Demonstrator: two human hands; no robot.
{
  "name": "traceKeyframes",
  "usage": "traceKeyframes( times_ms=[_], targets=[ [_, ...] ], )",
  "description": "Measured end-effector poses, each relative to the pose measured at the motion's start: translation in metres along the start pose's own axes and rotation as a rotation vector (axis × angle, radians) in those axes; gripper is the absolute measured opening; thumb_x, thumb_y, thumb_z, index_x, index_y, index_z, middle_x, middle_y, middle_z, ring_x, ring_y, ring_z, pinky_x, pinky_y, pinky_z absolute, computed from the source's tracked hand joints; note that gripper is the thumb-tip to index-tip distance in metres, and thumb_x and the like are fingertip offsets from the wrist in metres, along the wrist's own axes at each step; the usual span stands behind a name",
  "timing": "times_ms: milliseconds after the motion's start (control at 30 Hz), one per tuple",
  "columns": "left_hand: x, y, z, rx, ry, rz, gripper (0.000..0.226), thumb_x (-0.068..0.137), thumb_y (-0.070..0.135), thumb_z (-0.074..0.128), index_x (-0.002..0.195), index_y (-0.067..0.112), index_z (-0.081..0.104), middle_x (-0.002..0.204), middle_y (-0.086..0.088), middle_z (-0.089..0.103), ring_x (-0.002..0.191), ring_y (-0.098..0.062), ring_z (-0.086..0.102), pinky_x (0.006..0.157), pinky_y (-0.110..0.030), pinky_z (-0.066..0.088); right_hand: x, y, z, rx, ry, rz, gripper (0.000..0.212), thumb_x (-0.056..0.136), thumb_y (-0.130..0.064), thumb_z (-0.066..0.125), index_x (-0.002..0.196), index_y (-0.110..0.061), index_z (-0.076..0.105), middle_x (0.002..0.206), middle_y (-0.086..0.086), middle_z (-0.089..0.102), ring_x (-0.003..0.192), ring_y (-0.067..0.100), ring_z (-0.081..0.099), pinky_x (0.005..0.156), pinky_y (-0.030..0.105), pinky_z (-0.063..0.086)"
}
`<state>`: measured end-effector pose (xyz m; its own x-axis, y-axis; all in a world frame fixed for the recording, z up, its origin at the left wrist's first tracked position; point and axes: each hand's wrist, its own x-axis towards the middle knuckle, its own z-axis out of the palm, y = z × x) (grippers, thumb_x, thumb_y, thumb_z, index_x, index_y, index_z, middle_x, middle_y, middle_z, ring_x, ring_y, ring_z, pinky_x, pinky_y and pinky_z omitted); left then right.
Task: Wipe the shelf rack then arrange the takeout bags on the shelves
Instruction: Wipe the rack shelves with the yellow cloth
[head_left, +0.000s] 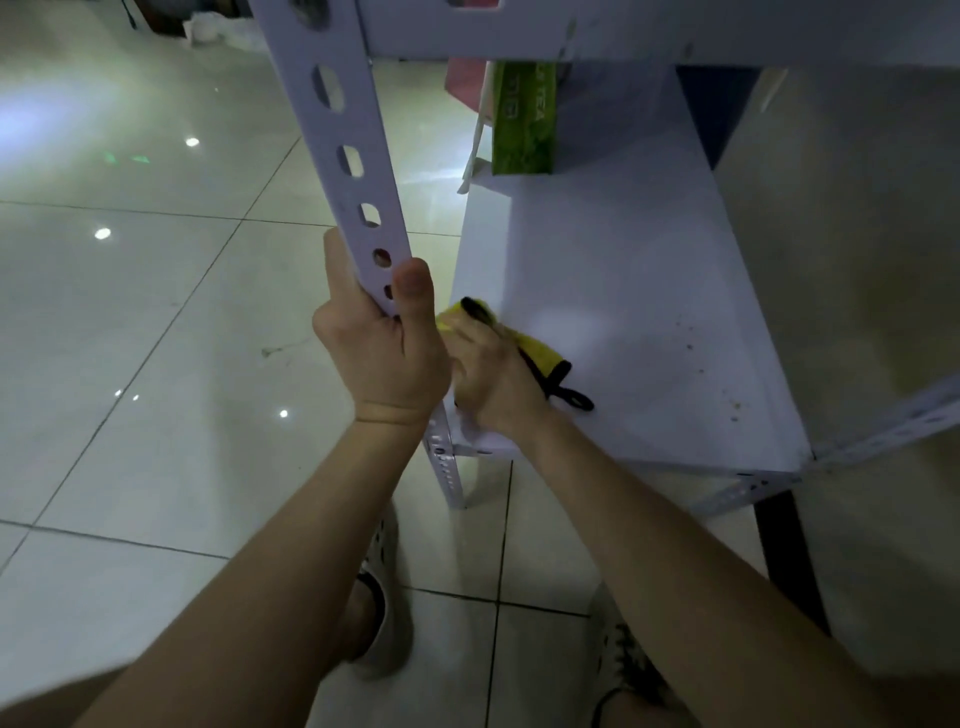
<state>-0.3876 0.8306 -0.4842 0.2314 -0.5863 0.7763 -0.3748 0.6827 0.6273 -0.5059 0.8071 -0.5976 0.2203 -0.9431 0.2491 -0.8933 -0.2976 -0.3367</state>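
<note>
Shelf rack (623, 291) of white metal stands on a tiled floor (156, 312). On its lower shelf the right grip (493, 379) grasps a yellow cloth (540, 353) with black trim, pressed down near the front left corner. The left grip (379, 353) is clenched round the rack's perforated upright post (343, 156), thumb up. A green tea takeout bag (522, 119) stands upright at the shelf's back, a pink bag (462, 83) beside it. Dark specks (691, 345) dot the shelf's right side.

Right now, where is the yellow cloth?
In the head view the yellow cloth lies on the lower shelf near its front-left corner, held under the right hand, just right of the upright post that the left hand grips.
</note>
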Motion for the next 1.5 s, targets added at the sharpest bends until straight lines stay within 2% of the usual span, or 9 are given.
traceKeyframes(
  times_ms=[167, 333, 433, 700, 900, 1033, 1200, 1333, 1500],
  targets=[
    [0.002, 0.001, -0.002, -0.003, -0.025, 0.006, 0.084, 0.111, 0.067, 0.030, 0.101, -0.011, 0.060, 0.072, -0.009, 0.047, 0.056, -0.021, 0.043, 0.057, -0.016, 0.030, -0.039, 0.033, -0.033, 0.126, -0.152, -0.179, 0.056, 0.098, 0.001, 0.046, 0.150, -0.014, 0.060, 0.162, 0.004, 0.048, 0.150, 0.022, 0.044, 0.126, 0.024, 0.024],
    [0.001, 0.002, -0.002, -0.019, -0.037, 0.001, 0.087, 0.110, 0.070, 0.029, 0.101, -0.011, 0.060, 0.069, -0.014, 0.048, 0.055, -0.022, 0.043, 0.055, -0.021, 0.031, -0.062, 0.164, -0.104, 0.022, 0.050, 0.617, 0.076, 0.097, 0.004, 0.054, 0.164, -0.028, 0.040, 0.175, 0.003, 0.025, 0.161, 0.025, 0.020, 0.131, 0.028, 0.006],
    [0.000, 0.003, 0.002, -0.021, -0.019, -0.005, 0.088, 0.109, 0.071, 0.029, 0.100, -0.012, 0.059, 0.070, -0.009, 0.046, 0.055, -0.021, 0.042, 0.055, -0.023, 0.031, -0.054, 0.173, -0.106, -0.004, 0.167, 0.935, 0.068, 0.096, -0.004, 0.051, 0.160, -0.027, 0.046, 0.170, 0.008, 0.031, 0.156, 0.034, 0.029, 0.130, 0.043, 0.022],
    [0.000, -0.011, -0.001, 0.013, -0.029, -0.019, 0.082, 0.110, 0.070, 0.029, 0.100, -0.007, 0.057, 0.065, -0.016, 0.047, 0.053, -0.034, 0.046, 0.051, -0.046, 0.036, -0.005, 0.000, -0.017, 0.080, -0.014, -0.019, 0.047, 0.097, -0.005, 0.065, 0.143, -0.015, 0.066, 0.152, 0.009, 0.057, 0.145, 0.028, 0.049, 0.122, 0.047, 0.035],
    [0.002, -0.021, 0.002, 0.015, 0.009, -0.002, 0.036, 0.110, 0.072, 0.031, 0.102, 0.042, 0.049, 0.065, -0.013, 0.047, 0.051, -0.038, 0.047, 0.049, -0.051, 0.038, -0.016, 0.115, -0.080, 0.048, -0.075, 0.310, 0.077, 0.089, 0.008, 0.062, 0.160, -0.020, 0.047, 0.172, 0.006, 0.031, 0.162, 0.026, 0.022, 0.130, 0.026, 0.010],
    [0.001, -0.018, 0.005, 0.004, 0.018, -0.026, 0.038, 0.110, 0.071, 0.031, 0.106, 0.038, 0.049, 0.065, -0.014, 0.047, 0.050, -0.036, 0.047, 0.048, -0.049, 0.038, -0.088, 0.159, -0.112, 0.059, 0.124, 0.736, 0.074, 0.098, 0.000, 0.056, 0.164, -0.029, 0.038, 0.174, 0.009, 0.023, 0.161, 0.029, 0.021, 0.131, 0.032, 0.010],
    [0.001, -0.013, 0.004, -0.013, -0.008, -0.076, 0.046, 0.111, 0.070, 0.031, 0.102, 0.030, 0.053, 0.067, -0.015, 0.047, 0.051, -0.034, 0.046, 0.049, -0.048, 0.038, -0.159, 0.089, -0.078, -0.080, 0.405, 0.906, 0.064, 0.092, 0.007, 0.053, 0.154, -0.009, 0.054, 0.162, 0.021, 0.044, 0.155, 0.041, 0.033, 0.125, 0.053, 0.027],
    [-0.002, -0.012, 0.003, -0.006, -0.023, -0.127, 0.073, 0.111, 0.069, 0.031, 0.100, 0.001, 0.056, 0.068, -0.014, 0.046, 0.052, -0.034, 0.044, 0.049, -0.048, 0.036, -0.115, 0.035, -0.056, -0.062, 0.311, 0.828, 0.065, 0.091, -0.002, 0.055, 0.155, -0.013, 0.052, 0.163, 0.018, 0.042, 0.156, 0.039, 0.032, 0.128, 0.053, 0.021],
    [0.000, -0.014, 0.003, -0.014, -0.036, -0.088, 0.055, 0.110, 0.071, 0.032, 0.106, 0.020, 0.053, 0.070, -0.011, 0.048, 0.053, -0.032, 0.046, 0.049, -0.049, 0.038, 0.001, -0.005, -0.022, 0.091, -0.041, 0.349, 0.062, 0.097, -0.006, 0.055, 0.158, -0.017, 0.047, 0.164, 0.011, 0.039, 0.157, 0.030, 0.027, 0.128, 0.043, 0.019]
  ],
)
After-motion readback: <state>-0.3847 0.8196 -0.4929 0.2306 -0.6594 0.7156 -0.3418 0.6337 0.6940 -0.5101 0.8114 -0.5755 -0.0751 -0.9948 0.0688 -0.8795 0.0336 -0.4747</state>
